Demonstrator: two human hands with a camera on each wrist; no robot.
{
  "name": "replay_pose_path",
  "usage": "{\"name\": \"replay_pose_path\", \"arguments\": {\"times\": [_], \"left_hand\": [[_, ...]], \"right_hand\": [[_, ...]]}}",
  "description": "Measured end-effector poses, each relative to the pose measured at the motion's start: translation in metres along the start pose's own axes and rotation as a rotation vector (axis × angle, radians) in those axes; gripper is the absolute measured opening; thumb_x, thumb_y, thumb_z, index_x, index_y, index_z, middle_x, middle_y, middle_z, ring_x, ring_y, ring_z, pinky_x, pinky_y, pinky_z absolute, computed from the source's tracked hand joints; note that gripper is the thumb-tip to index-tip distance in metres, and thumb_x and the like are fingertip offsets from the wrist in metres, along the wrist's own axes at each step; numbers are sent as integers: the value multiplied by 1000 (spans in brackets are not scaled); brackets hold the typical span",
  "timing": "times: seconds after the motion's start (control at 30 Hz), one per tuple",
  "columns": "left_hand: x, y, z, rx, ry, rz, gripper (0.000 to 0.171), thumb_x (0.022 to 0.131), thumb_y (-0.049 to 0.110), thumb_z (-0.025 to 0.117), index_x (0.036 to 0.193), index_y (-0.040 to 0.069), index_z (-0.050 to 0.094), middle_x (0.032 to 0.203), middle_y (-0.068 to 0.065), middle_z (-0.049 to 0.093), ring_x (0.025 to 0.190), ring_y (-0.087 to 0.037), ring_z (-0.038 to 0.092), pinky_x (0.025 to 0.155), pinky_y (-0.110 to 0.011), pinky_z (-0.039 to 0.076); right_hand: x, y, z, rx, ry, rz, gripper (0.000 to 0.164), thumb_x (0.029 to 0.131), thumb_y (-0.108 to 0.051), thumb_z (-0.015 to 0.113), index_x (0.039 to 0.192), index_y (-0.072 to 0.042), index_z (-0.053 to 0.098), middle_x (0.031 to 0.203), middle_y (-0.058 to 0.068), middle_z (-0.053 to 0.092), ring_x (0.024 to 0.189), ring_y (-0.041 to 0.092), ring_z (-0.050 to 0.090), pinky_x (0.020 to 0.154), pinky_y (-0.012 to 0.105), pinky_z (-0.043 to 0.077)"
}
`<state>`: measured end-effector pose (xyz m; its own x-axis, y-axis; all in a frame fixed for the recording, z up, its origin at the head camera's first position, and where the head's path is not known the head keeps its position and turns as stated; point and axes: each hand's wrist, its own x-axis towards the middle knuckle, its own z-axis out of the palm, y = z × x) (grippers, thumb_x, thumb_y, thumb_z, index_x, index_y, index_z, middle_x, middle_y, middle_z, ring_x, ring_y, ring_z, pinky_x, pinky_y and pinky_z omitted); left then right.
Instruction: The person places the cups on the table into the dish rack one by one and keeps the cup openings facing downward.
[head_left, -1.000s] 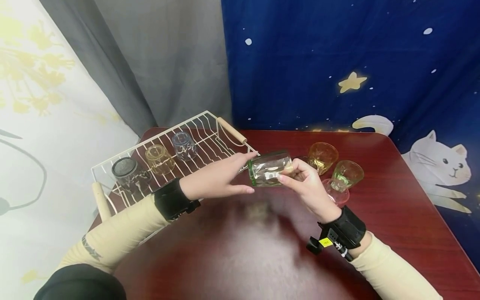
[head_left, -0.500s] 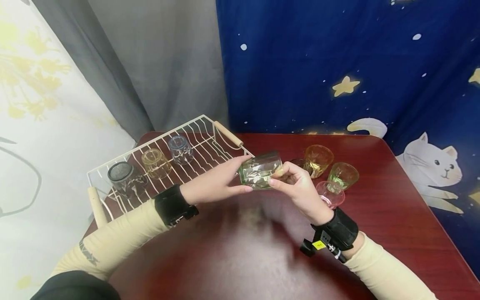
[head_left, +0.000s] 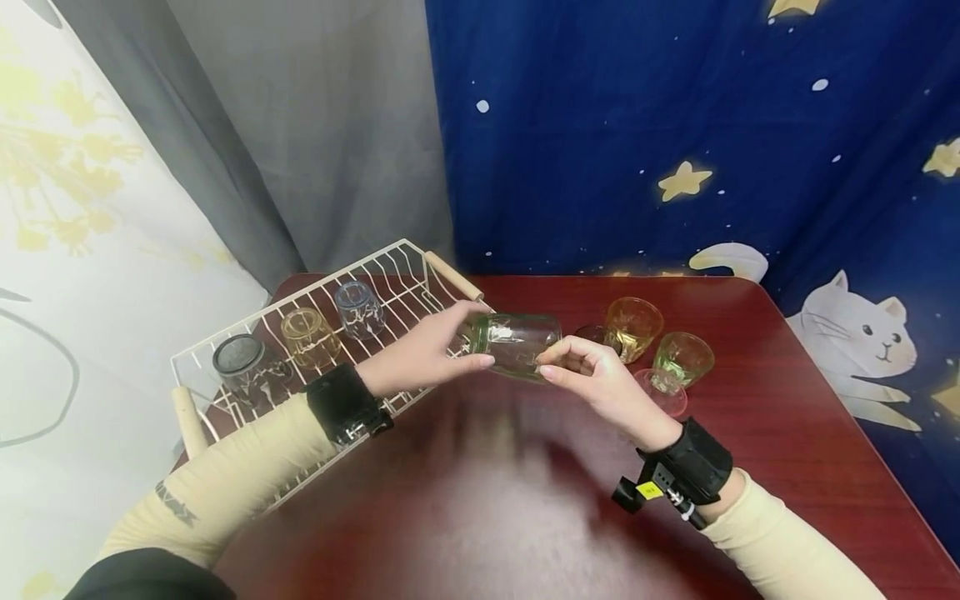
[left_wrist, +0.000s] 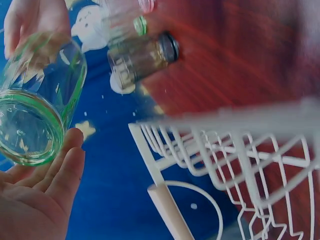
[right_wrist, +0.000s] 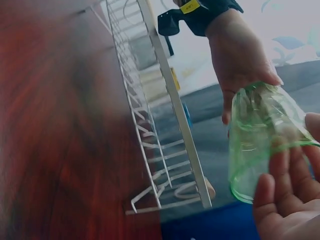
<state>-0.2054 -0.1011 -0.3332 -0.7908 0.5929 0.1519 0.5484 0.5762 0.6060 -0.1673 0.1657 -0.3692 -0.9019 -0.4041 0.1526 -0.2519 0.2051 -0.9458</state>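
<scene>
A pale green drinking glass [head_left: 519,343] is held on its side above the table, its thick base to the left and its mouth to the right. My left hand [head_left: 420,348] holds the base end between spread thumb and fingers. At the other end, my right hand [head_left: 603,385] pinches the rim, thumb in front. In the left wrist view the round base of the glass [left_wrist: 30,135] faces the camera, with left fingers alongside it. The right wrist view shows the right fingers at the mouth of the glass [right_wrist: 250,145].
On the left, a white wire dish rack [head_left: 288,300] with wooden handles holds upturned grey [head_left: 251,367], amber [head_left: 310,337] and blue [head_left: 360,310] glasses. Yellow [head_left: 633,325], green [head_left: 684,357] and pink [head_left: 663,393] glasses stand right of the hands, beside a partly hidden dark one [head_left: 592,333].
The glass has shifted left, and its base now sits deeper between my left thumb and fingers. My right hand keeps its pinch on the rim. The head view has tilted slightly.
</scene>
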Motion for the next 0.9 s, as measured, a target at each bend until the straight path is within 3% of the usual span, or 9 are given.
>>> {"name": "replay_pose_path", "arguments": {"times": [0.13, 0.23, 0.43, 0.6, 0.7, 0.8, 0.9], "left_hand": [[5, -6, -9, 16, 33, -5, 63, 87, 32, 71, 139, 8, 44, 121, -7, 65, 106, -18, 66, 90, -36, 56], [7, -10, -17, 59, 66, -3, 63, 87, 34, 71, 139, 8, 45, 124, -7, 64, 108, -19, 64, 94, -37, 53], [8, -24, -36, 54, 157, -19, 61, 87, 33, 71, 138, 10, 48, 119, -9, 65, 105, -22, 65, 90, -40, 54], [9, -41, -53, 86, 258, -92, 57, 89, 40, 67, 136, 14, 50, 127, -6, 62, 107, -21, 60, 93, -40, 51], [7, -49, -61, 120, 291, -160, 60, 90, 45, 63, 140, 17, 47, 122, -7, 61, 99, -24, 56, 86, -38, 47], [7, -57, -66, 139, 298, -204, 65, 90, 49, 60, 144, 16, 43, 130, -10, 58, 112, -28, 56, 94, -41, 47], [7, -66, -69, 151, 308, -236, 67, 91, 50, 59, 145, 15, 42, 145, -11, 49, 132, -30, 48, 109, -48, 41]], "right_hand": [[-1, 0, -9, -62, -56, 40, 29, 93, -19, 65, 119, -7, 63, 107, 3, 70, 95, 9, 67, 81, 22, 56], [-3, 1, -17, -129, -77, 43, 31, 92, -19, 66, 121, -10, 63, 107, 8, 70, 95, 8, 66, 81, 22, 56], [-13, 0, -37, -308, -47, 109, 34, 90, -24, 69, 122, -14, 61, 110, 10, 69, 96, 9, 66, 81, 21, 55], [-21, 0, -54, -537, 0, 197, 41, 88, -31, 70, 120, -8, 60, 113, 12, 69, 101, 21, 67, 84, 32, 55], [-26, 3, -63, -685, 3, 219, 46, 86, -36, 71, 118, -5, 60, 114, 15, 68, 102, 27, 65, 86, 42, 53], [-31, 9, -69, -807, 9, 234, 48, 83, -39, 73, 113, -3, 61, 110, 16, 66, 101, 30, 62, 83, 47, 50], [-35, 16, -73, -864, 23, 254, 49, 80, -39, 75, 108, -2, 61, 105, 17, 64, 99, 31, 59, 80, 48, 51]]}}
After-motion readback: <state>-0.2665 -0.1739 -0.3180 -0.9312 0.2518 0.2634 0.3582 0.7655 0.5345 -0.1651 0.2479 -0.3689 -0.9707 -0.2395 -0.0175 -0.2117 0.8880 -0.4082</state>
